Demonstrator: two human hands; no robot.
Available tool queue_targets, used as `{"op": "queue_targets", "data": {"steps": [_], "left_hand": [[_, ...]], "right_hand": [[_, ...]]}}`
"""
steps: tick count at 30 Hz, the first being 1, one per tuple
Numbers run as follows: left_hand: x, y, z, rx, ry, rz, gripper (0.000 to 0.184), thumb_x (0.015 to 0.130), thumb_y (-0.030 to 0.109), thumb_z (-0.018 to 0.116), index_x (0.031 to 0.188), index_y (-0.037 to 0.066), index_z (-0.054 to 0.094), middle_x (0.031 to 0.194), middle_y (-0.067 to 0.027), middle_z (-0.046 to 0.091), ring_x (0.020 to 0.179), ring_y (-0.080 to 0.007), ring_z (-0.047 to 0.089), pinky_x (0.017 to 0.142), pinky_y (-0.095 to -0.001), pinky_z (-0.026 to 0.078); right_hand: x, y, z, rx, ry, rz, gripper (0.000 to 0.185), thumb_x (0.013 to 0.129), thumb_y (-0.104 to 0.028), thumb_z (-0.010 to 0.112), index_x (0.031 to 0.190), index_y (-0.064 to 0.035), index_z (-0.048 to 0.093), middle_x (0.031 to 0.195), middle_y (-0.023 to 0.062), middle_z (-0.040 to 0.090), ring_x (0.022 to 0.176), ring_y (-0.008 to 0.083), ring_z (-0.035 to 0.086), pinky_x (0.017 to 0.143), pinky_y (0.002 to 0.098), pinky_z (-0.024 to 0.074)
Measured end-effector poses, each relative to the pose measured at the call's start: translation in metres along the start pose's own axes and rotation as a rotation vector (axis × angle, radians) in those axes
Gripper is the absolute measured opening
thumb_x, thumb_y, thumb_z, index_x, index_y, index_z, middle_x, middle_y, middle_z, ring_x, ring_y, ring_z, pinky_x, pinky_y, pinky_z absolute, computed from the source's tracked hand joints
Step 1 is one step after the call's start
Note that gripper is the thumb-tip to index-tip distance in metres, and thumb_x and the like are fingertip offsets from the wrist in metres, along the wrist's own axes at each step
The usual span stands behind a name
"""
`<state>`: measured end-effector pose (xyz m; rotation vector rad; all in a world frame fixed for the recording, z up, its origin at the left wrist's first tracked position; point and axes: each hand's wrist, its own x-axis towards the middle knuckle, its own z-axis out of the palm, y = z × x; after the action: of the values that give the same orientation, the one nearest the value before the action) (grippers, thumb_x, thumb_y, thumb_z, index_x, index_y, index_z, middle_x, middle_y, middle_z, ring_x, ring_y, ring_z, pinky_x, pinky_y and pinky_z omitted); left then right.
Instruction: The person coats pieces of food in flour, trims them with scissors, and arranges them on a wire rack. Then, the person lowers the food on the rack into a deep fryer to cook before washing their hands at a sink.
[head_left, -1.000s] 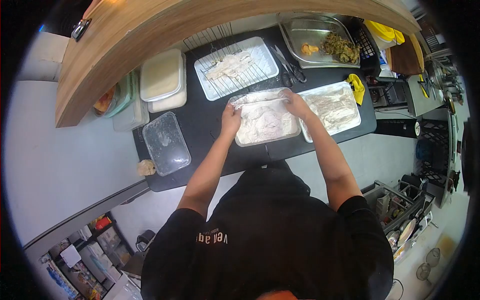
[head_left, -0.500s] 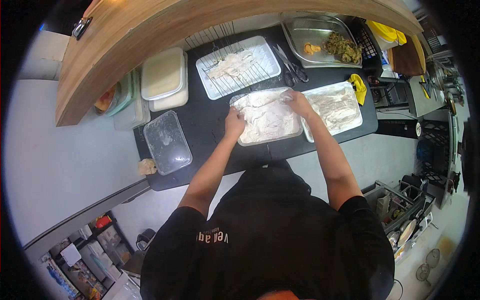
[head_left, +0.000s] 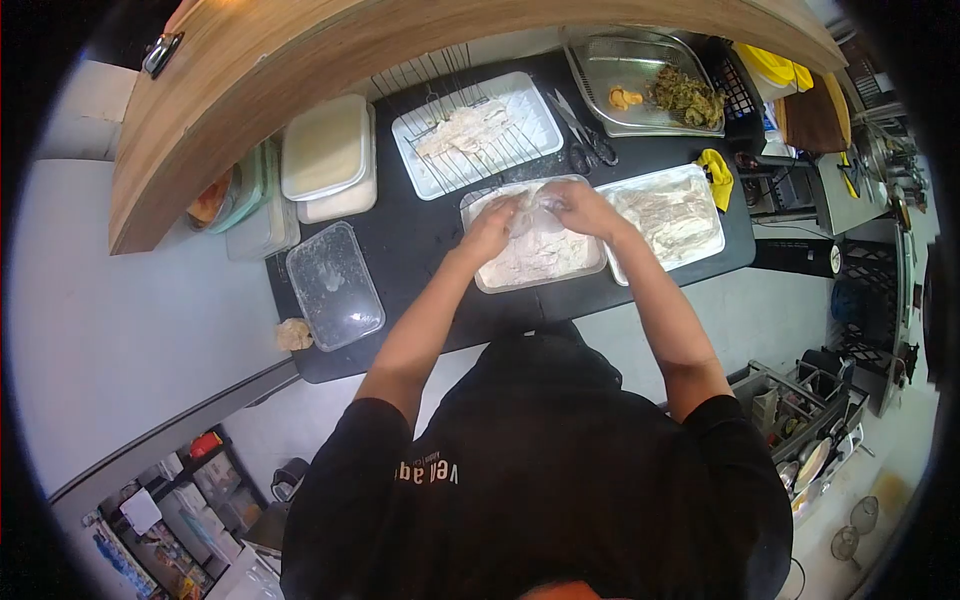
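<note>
A clear tub of white flour stands at the middle of the black table. Over its far half, my left hand and my right hand are close together, fingers bent down at the flour. Whatever lies between the fingers is whitish and blurred, too unclear to name. Touching the tub on the right is a white tray with flour-coated pieces. Behind the tub, a wire rack rests over another white tray that holds a floured piece.
Scissors lie behind my right hand. At the back right is a metal pan with greenish-brown food. A yellow cloth hangs by the right tray. To the left are an empty clear container and stacked tubs. A wooden arch curves overhead.
Both hands have moved inward from the tub's sides and now meet over its far half. The long floured piece stretched between them a second ago is no longer distinct.
</note>
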<state>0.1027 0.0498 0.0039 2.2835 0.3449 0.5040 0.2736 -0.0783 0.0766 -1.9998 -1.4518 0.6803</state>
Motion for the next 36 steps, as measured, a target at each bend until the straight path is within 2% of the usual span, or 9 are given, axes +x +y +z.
{"op": "queue_targets", "data": {"steps": [5,12,14,19,23,26,29,35,36], "left_hand": [[0.007,-0.017,-0.016,0.030,-0.289,-0.059,0.029,0.070,-0.005,0.055,0.098,-0.001,0.063,0.104,-0.0205,0.060,0.098,-0.0377,0.057,0.087,-0.0409,0.046],[-0.018,-0.011,-0.005,0.211,-0.166,-0.096,0.013,0.073,0.004,0.059,0.085,-0.001,0.061,0.102,-0.0194,0.061,0.097,-0.0360,0.058,0.087,-0.0414,0.046],[-0.035,-0.027,0.016,0.335,-0.123,0.155,0.012,0.077,0.005,0.053,0.086,0.000,0.059,0.104,-0.0182,0.061,0.103,-0.0350,0.056,0.092,-0.0412,0.043],[-0.056,-0.018,0.027,0.484,-0.285,0.092,0.041,0.082,0.003,0.042,0.123,0.001,0.049,0.129,-0.0180,0.050,0.124,-0.0305,0.043,0.107,-0.0410,0.030],[-0.052,-0.015,0.027,0.511,-0.280,0.079,0.040,0.083,0.002,0.041,0.122,0.001,0.049,0.129,-0.0181,0.049,0.124,-0.0310,0.043,0.107,-0.0419,0.029],[-0.041,-0.019,0.016,0.438,-0.408,0.044,0.039,0.084,0.005,0.040,0.122,0.001,0.049,0.128,-0.0186,0.049,0.123,-0.0324,0.044,0.105,-0.0446,0.031],[-0.033,-0.004,0.004,0.366,-0.501,-0.130,0.040,0.081,0.004,0.045,0.121,0.000,0.050,0.122,-0.0198,0.052,0.116,-0.0338,0.048,0.104,-0.0461,0.032],[-0.014,0.019,0.020,0.147,-0.093,0.063,0.059,0.066,0.000,0.061,0.123,-0.002,0.046,0.116,-0.0247,0.052,0.105,-0.0397,0.053,0.096,-0.0400,0.041],[-0.007,0.027,0.024,0.147,-0.092,0.061,0.059,0.066,0.000,0.061,0.123,-0.002,0.046,0.116,-0.0247,0.052,0.105,-0.0397,0.053,0.096,-0.0400,0.041]], "right_hand": [[0.000,-0.016,-0.041,0.040,-0.060,-0.167,0.027,0.074,-0.008,0.057,0.099,-0.0009,0.063,0.096,0.0193,0.063,0.092,0.0372,0.059,0.083,0.0395,0.0464],[-0.013,0.046,-0.001,-0.211,-0.009,-0.165,0.022,0.074,-0.004,0.055,0.094,-0.0015,0.064,0.098,0.0182,0.063,0.094,0.0355,0.059,0.083,0.0404,0.0468],[-0.023,0.052,0.017,-0.361,-0.226,0.039,0.025,0.073,-0.001,0.051,0.095,-0.0021,0.064,0.099,0.0177,0.063,0.094,0.0355,0.059,0.083,0.0408,0.0469],[-0.038,0.047,0.056,-0.327,-0.249,0.046,0.051,0.075,-0.001,0.048,0.126,-0.0033,0.047,0.133,0.0168,0.045,0.123,0.0294,0.043,0.103,0.0358,0.0364],[-0.040,0.033,0.069,-0.471,-0.327,0.150,0.054,0.076,-0.001,0.048,0.130,-0.0020,0.044,0.137,0.0157,0.041,0.129,0.0286,0.036,0.108,0.0342,0.0294],[-0.039,0.058,0.087,-0.477,-0.121,0.007,0.046,0.078,-0.004,0.048,0.124,-0.0020,0.050,0.133,0.0155,0.045,0.123,0.0288,0.043,0.103,0.0351,0.0361],[-0.041,0.056,0.085,-0.550,-0.050,0.223,0.033,0.078,-0.007,0.050,0.109,-0.0006,0.058,0.117,0.0168,0.056,0.113,0.0276,0.052,0.093,0.0391,0.0434],[-0.024,0.030,0.048,-0.392,-0.098,0.303,0.026,0.076,-0.010,0.056,0.100,-0.0041,0.062,0.100,0.0158,0.061,0.100,0.0318,0.056,0.087,0.0401,0.0454],[-0.023,0.043,0.052,-0.333,-0.007,0.118,0.025,0.075,-0.008,0.057,0.100,-0.0049,0.062,0.100,0.0165,0.061,0.098,0.0325,0.056,0.087,0.0403,0.0455]]}}
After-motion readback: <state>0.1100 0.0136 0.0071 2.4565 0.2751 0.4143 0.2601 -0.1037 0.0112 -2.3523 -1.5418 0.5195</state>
